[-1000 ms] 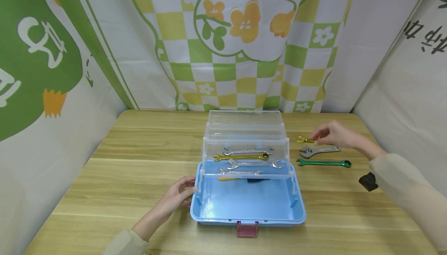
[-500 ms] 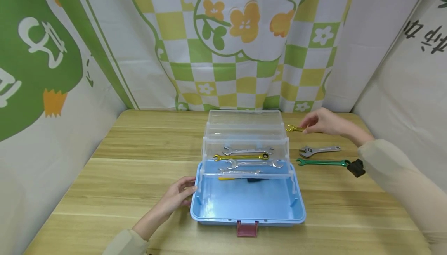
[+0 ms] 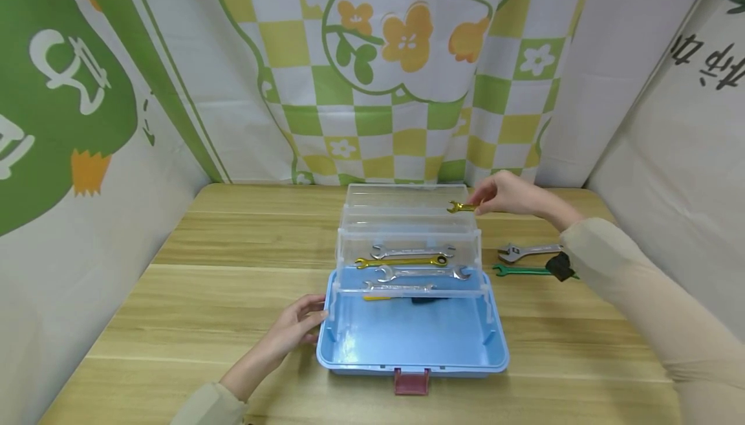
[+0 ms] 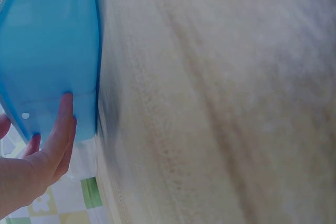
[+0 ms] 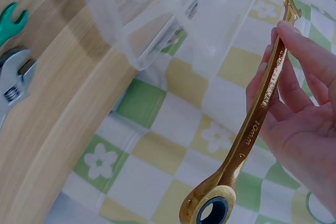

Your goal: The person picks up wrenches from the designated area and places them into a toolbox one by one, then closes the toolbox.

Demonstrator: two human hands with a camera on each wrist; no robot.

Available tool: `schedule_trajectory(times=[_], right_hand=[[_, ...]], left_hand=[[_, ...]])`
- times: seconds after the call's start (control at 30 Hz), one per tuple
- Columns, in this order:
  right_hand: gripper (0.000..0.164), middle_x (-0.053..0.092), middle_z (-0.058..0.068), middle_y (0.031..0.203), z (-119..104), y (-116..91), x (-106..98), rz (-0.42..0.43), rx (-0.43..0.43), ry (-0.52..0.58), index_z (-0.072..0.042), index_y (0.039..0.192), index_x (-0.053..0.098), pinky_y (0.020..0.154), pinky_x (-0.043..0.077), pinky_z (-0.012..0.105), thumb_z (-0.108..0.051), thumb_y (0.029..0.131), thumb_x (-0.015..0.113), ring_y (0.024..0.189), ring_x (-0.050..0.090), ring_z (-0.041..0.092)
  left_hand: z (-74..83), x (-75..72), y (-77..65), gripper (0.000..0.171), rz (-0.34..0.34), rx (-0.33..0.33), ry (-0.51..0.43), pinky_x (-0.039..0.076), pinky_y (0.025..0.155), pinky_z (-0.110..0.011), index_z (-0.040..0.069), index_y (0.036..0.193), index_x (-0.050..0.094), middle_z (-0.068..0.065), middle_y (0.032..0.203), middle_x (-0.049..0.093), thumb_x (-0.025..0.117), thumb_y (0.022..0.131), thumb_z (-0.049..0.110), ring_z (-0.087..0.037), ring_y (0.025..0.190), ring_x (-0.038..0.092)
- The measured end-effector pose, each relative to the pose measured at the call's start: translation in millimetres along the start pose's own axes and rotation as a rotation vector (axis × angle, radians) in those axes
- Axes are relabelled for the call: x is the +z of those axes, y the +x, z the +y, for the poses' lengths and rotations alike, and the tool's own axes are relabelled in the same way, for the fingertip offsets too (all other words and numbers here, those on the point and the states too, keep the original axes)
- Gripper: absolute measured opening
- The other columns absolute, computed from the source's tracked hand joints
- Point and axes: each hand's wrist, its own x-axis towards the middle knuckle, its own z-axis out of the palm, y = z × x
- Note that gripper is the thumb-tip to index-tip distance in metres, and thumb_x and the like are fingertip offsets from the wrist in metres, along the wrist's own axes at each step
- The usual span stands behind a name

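My right hand (image 3: 507, 193) pinches a gold 10mm combination ratchet wrench (image 5: 254, 114) between thumb and fingers, above the back right of the toolbox's clear tiered trays (image 3: 478, 263). Its open end points left; the ring end hangs low in the right wrist view. My left hand (image 3: 293, 323) rests at the left side of the blue toolbox (image 3: 500, 361), fairly straight fingers (image 4: 64, 116) against its outer wall and thumb by the rim. In the trays lie a gold wrench (image 3: 401, 261) and several silver double open-end wrenches (image 3: 425, 273).
Right of the toolbox lie an adjustable wrench (image 3: 526, 252) and a green wrench (image 3: 520, 271), partly hidden behind a black piece (image 3: 560, 266) at my right sleeve. A yellow item (image 3: 378, 297) and a dark one (image 3: 427, 299) show under the trays. A patterned curtain (image 3: 372, 121) hangs behind the table.
My right hand has lifted the gold wrench from beside the adjustable wrench and carried it left, to the back of the trays. The left hand has stayed in place.
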Motion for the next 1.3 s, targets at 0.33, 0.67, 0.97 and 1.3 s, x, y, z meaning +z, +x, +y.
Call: schedule_trajectory(times=[0.33,0.67,0.97,1.3], right_hand=[[0.014,0.065,0.011,0.087,-19,24,11,-0.035,-0.053,0.009,0.001,0.091,0.066,0.064,0.052,0.027,0.000,0.077,0.064,0.076,0.060,0.020],[0.017,0.066,0.013,0.089,-33,44,26,-0.066,-0.080,-0.003,0.001,0.094,0.066,0.067,0.053,0.030,-0.001,0.077,0.064,0.079,0.062,0.022],[0.018,0.066,0.013,0.088,-40,60,38,-0.069,-0.066,0.003,0.002,0.093,0.067,0.067,0.053,0.030,0.000,0.075,0.066,0.079,0.062,0.022],[0.017,0.066,0.014,0.085,-47,77,52,-0.075,-0.075,0.029,0.004,0.090,0.066,0.067,0.052,0.027,0.002,0.073,0.066,0.077,0.061,0.021]], left_hand=[[1.1,-0.6,-1.8,0.050,-0.003,0.008,0.002,0.053,0.075,-0.036,-0.010,0.126,0.034,-0.029,0.122,0.042,0.053,0.088,0.017,-0.030,0.100,0.053],[-0.3,0.3,-2.4,0.050,-0.006,0.021,-0.004,0.052,0.076,-0.037,-0.010,0.126,0.035,-0.029,0.122,0.043,0.052,0.088,0.017,-0.028,0.101,0.053],[-1.0,0.3,-1.7,0.049,0.005,0.017,0.004,0.053,0.074,-0.036,-0.009,0.125,0.036,-0.028,0.121,0.044,0.053,0.088,0.018,-0.028,0.100,0.053],[-1.1,-0.5,-1.5,0.050,0.002,0.012,-0.001,0.053,0.075,-0.035,-0.009,0.126,0.035,-0.028,0.122,0.043,0.053,0.088,0.018,-0.028,0.101,0.053]])
